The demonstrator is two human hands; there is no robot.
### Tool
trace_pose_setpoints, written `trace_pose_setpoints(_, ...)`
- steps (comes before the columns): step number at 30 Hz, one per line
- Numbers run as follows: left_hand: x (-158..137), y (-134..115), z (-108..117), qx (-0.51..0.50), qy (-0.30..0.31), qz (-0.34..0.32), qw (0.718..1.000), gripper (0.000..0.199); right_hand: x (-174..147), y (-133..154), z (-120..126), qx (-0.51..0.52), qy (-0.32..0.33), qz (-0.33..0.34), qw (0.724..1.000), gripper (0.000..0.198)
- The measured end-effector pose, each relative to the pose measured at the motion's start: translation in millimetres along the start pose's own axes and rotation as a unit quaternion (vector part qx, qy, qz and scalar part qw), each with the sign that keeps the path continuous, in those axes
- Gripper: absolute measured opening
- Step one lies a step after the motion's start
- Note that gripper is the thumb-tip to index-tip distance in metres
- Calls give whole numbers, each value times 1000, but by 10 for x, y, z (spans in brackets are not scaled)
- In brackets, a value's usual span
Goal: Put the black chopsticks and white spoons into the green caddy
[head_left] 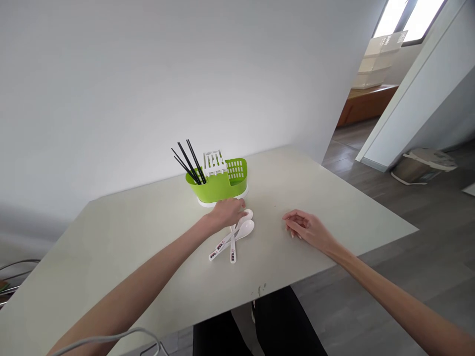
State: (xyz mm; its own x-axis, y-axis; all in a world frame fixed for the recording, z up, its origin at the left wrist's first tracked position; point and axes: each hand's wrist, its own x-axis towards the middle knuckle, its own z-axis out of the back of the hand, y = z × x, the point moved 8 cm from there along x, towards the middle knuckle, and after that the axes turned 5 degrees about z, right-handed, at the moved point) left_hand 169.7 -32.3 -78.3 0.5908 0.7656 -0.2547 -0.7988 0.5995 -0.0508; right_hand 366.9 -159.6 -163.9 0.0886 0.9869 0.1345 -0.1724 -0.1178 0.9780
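Several white spoons point(245, 228) with dark printed marks on their handles lie crossed in a small pile on the table. My left hand point(227, 211) is over the far end of the pile, its thumb beside a spoon bowl and its fingers slightly bent and apart from the thumb. It hides part of one spoon, and whether it touches any is unclear. My right hand point(306, 228) hovers to the right of the spoons, loosely curled with nothing in it. Just beyond my left hand stands a green utensil basket point(218, 190) on a white base, with black chopsticks point(191, 163) leaning in its left compartment.
A white slotted piece point(214, 163) sits across the middle of the basket. The pale table point(148, 237) meets a white wall point(222, 74) at the back. A grey cable point(107, 338) crosses the lower left. A bin point(423, 165) stands on the floor at right.
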Motion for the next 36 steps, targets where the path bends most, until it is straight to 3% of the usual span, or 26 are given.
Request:
trace_pose_setpoints(12,284,270,-81,-78,14,2,997,18,-5,-17,14,-3,-6,0,1000,43)
trace_pose_setpoints(17,320,371,-184,-214,63,25,974,18,-7,-18,13,-5,-4,3,1000,44)
trace_pose_setpoints(23,335,418,-139,-240,32,32,970,28,-8,20,7,-13,-5,3,1000,48)
trace_pose_setpoints(31,305,442,44,-237,-2,21,971,19,-23,56,5,-16,-10,-2,1000,50)
trace_pose_setpoints(36,123,510,355,-253,-40,33,966,22,-36,61,5,-17,-8,-2,1000,50)
